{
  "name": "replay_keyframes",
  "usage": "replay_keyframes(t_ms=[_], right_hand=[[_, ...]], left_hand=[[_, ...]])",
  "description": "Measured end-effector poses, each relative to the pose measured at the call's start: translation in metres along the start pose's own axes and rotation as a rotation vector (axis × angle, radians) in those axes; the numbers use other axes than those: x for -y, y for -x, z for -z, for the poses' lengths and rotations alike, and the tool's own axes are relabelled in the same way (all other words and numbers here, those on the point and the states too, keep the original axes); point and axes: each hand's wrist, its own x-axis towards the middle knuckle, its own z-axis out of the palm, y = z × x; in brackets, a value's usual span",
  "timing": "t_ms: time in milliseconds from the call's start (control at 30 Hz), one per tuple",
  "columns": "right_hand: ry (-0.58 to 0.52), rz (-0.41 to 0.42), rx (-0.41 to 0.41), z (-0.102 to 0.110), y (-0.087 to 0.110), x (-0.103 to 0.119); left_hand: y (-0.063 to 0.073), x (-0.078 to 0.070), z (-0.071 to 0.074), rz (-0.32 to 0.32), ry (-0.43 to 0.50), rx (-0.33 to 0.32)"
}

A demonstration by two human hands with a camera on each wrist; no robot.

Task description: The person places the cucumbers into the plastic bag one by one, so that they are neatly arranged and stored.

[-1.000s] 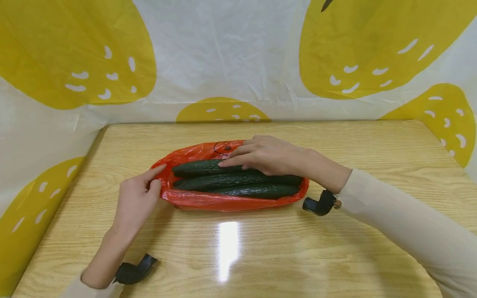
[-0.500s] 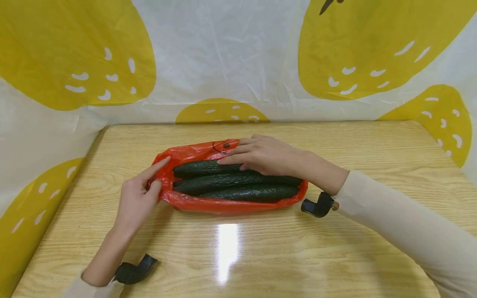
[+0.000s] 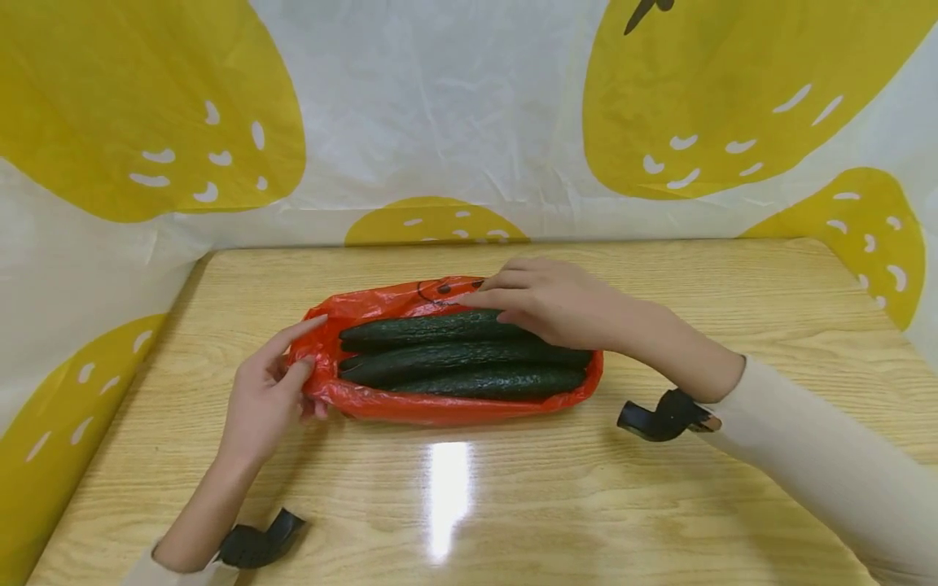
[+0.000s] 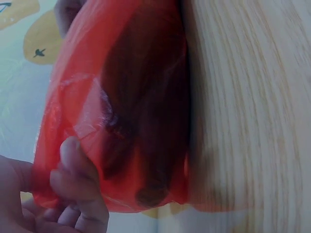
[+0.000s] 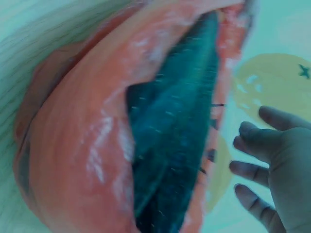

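Observation:
Dark green cucumbers (image 3: 454,355) lie side by side, lengthwise, in a red plastic bag (image 3: 454,411) whose mouth is spread open upward. At the bag's left end my left hand (image 3: 260,395) holds the plastic between thumb and fingers. The left wrist view shows those fingers (image 4: 80,187) curled at the thin film, with the cucumbers dark behind it. My right hand (image 3: 564,305) hovers over the back right part of the bag, hiding part of the rear cucumber. Its fingers (image 5: 252,167) are relaxed and spread, apart from the bag in the right wrist view.
The bag stands on a light wood-grain table (image 3: 733,342). Behind and to the left hangs a white sheet (image 3: 440,106) with large yellow fruit shapes. Black camera mounts (image 3: 663,415) sit on both wrists.
My right hand has lifted off the cucumbers and moved a little right, uncovering more of the rear one. The left fingers have shifted their hold on the bag's left end.

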Motion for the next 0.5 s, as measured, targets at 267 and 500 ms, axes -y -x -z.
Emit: replay_keyframes(t_ms=[267, 500], right_hand=[[-0.120, -0.062, -0.121, 0.015, 0.051, 0.023], [-0.164, -0.107, -0.246, 0.007, 0.094, 0.032]], left_hand=[[0.002, -0.007, 0.002, 0.082, 0.171, 0.002], [0.002, -0.009, 0.004, 0.111, 0.257, -0.015]])
